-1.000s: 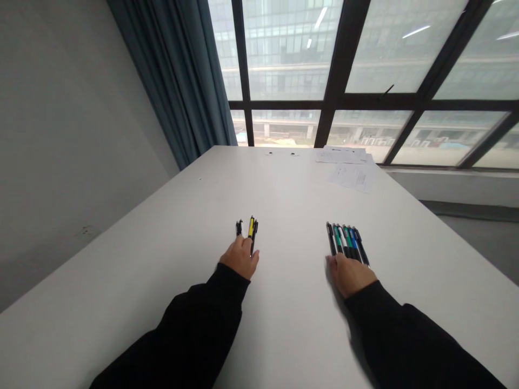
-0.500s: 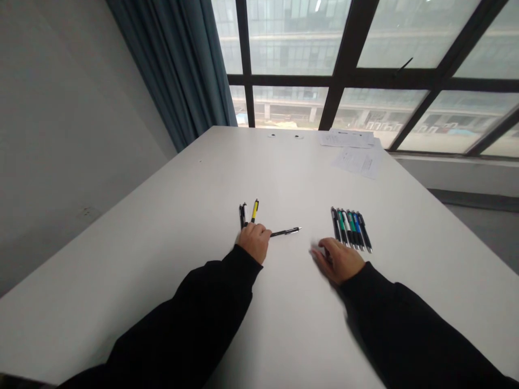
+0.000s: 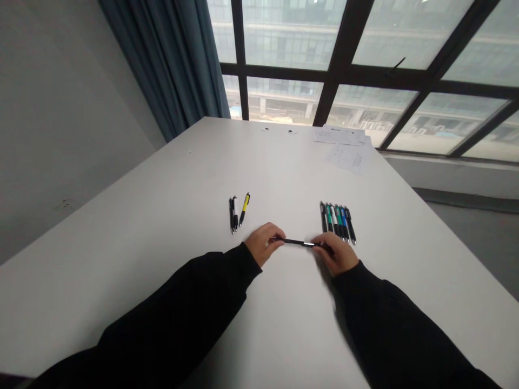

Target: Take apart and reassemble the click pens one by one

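A black pen (image 3: pixel 295 242) with a silvery clip lies sideways between my two hands. My left hand (image 3: pixel 264 242) pinches its left end, and my right hand (image 3: pixel 334 252) grips the end with the clip. Beyond my left hand are a black pen (image 3: pixel 231 215), a white and black pen (image 3: pixel 235 213) and a yellow pen (image 3: pixel 244 208) on the table. Just past my right hand lies a row of several pens (image 3: pixel 336 219) in black, green, white and blue, its near ends partly hidden by that hand.
The white table (image 3: pixel 162 216) runs back to a dark-framed window (image 3: pixel 284 73). Sheets of paper (image 3: pixel 344 146) lie at its far right. A blue curtain (image 3: pixel 174 70) hangs at the back left, beside a grey wall (image 3: pixel 60 97).
My left hand has moved slightly right with the black pen, away from the three pens. My right hand has closed on the pen's clip end. The view has shifted a little.
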The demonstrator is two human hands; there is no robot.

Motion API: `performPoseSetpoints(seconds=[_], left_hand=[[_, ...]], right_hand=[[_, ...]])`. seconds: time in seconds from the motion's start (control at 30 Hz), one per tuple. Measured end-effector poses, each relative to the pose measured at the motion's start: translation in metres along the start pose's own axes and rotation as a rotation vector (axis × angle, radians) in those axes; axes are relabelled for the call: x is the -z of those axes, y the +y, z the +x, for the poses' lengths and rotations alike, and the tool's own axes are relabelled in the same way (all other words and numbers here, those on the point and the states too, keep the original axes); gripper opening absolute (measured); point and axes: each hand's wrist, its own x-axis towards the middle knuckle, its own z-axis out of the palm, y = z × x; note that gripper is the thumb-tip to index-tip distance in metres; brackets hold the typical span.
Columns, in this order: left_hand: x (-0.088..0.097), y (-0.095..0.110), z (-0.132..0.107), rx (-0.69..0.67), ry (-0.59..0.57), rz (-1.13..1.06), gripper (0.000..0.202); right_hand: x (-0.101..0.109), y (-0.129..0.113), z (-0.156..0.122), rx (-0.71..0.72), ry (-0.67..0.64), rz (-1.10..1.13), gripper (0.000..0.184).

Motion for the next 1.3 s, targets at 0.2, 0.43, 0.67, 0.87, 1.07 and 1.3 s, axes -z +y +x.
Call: performPoseSetpoints(seconds=[0.2, 0.43, 0.67, 0.87, 1.07, 1.3], left_hand=[[0.001, -0.007, 0.002, 0.322, 0.082, -0.531, 0.017], [0.006, -0.007, 0.008, 0.417, 0.151, -0.753, 0.027], [0.008, -0.007, 0.008, 0.454, 0.16, -0.665, 0.023], [0.008, -0.006, 0.008, 0.495, 0.15, -0.576, 0.024], [0.006, -0.007, 0.008, 0.479, 0.152, -0.559, 0.029], [0.005, -0.009, 0.006, 0.461, 0.133, -0.508, 0.03]], right_hand=[[-0.003, -0.003, -0.002, -0.321, 0.133, 0.363, 0.027], [-0.002, -0.003, 0.002, -0.4, 0.201, 0.774, 0.03], [-0.007, 0.001, 0.003, -0.418, 0.233, 0.781, 0.028], [-0.009, 0.001, 0.004, -0.439, 0.222, 0.748, 0.029], [-0.01, 0.005, 0.002, -0.458, 0.188, 0.631, 0.032], [-0.008, 0.008, 0.001, -0.444, 0.125, 0.524, 0.036]])
